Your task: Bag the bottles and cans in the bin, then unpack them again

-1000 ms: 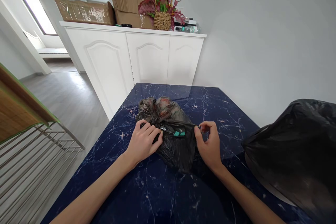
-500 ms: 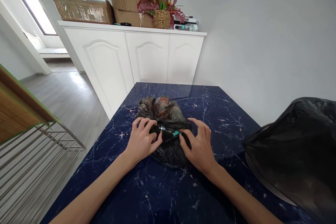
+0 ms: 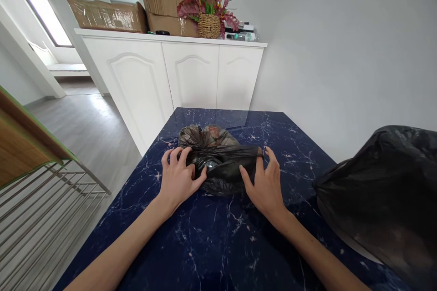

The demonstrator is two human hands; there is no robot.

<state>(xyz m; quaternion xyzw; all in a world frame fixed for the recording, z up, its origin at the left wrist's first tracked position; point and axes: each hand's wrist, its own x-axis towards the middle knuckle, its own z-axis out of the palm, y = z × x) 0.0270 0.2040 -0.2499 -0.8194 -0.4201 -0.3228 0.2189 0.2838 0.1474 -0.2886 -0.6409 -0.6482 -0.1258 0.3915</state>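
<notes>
Tabletop of glossy dark-blue, white-veined marble pattern [image 3: 211, 245] stretches under your forearms, its far edge running beside a white panelled cabinet [image 3: 139, 82], with a plain pale-grey wall [image 3: 327, 54] along the right. In the far half, a little left of the middle, lies the crumpled black, thin plastic bag [image 3: 221, 177], with something shiny showing in its opening. Your left hand [image 3: 177, 179] curls over the bag's left part, thumb set apart from the fingers; whether it pinches the film you cannot tell. Your right hand [image 3: 266, 186] is spread fairly wide at the other end, forefinger stretching the film and thumb against the bag. By the table's right edge bulges a large black plastic bag [image 3: 385, 191], partly out of view. On the cabinet stand brown cardboard boxes [image 3: 109, 16], a woven tan basket [image 3: 209, 26] of red and yellow flowers, and a clear bottle [image 3: 246, 36]. To your left, a silver metal-barred rack [image 3: 68, 191] and a green-edged tan slatted panel [image 3: 23, 141] sit above grey wood-look flooring [image 3: 105, 113], which runs back towards a bright, dark-framed window [image 3: 48, 17].
</notes>
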